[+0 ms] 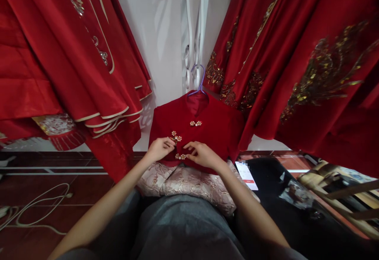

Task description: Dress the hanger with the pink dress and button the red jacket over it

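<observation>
A red jacket with a stand-up collar hangs from a purple hanger before me. Down its front are several flower-shaped pearl and gold clasps: a top clasp, a middle clasp turned askew, and a lower clasp. My left hand is closed in a pinch beside the middle clasp; what sits between the fingertips is too small to make out. Over the jacket front, my right hand has thumb and fingers curved but apart, close to the lower clasp.
Pink brocade fabric lies across my lap under the jacket. Red garments hang at left, and sequined red garments at right. On a black surface are a lit phone and a clear plastic bag. A white cable lies on the tiled floor.
</observation>
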`<action>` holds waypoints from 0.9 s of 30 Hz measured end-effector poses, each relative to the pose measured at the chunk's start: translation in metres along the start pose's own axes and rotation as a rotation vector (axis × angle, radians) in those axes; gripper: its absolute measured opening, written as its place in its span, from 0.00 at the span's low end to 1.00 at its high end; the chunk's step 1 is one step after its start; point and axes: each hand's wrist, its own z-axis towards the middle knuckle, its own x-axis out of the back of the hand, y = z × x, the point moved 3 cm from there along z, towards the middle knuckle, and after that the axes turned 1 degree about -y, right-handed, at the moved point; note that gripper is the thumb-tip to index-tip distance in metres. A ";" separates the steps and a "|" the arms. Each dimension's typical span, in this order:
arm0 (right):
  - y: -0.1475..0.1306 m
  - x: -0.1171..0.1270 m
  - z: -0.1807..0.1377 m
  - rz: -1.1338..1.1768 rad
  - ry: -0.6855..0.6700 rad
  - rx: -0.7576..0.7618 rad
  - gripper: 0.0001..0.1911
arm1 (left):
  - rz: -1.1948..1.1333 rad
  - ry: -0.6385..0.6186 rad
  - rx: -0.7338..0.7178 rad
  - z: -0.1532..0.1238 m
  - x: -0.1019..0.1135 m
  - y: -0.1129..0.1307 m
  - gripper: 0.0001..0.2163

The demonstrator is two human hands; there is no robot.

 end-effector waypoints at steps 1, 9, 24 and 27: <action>-0.003 0.011 -0.003 0.011 0.011 -0.002 0.15 | 0.024 0.080 -0.032 0.001 0.010 0.006 0.09; -0.008 0.039 -0.015 0.077 -0.023 -0.100 0.11 | 0.180 -0.083 -0.050 -0.010 0.013 0.020 0.07; 0.015 -0.037 0.007 0.050 -0.014 -0.199 0.09 | 0.302 -0.102 -0.030 -0.020 -0.035 -0.001 0.06; 0.017 -0.037 0.009 0.119 0.006 -0.190 0.09 | 0.264 -0.108 0.004 -0.019 -0.034 0.003 0.06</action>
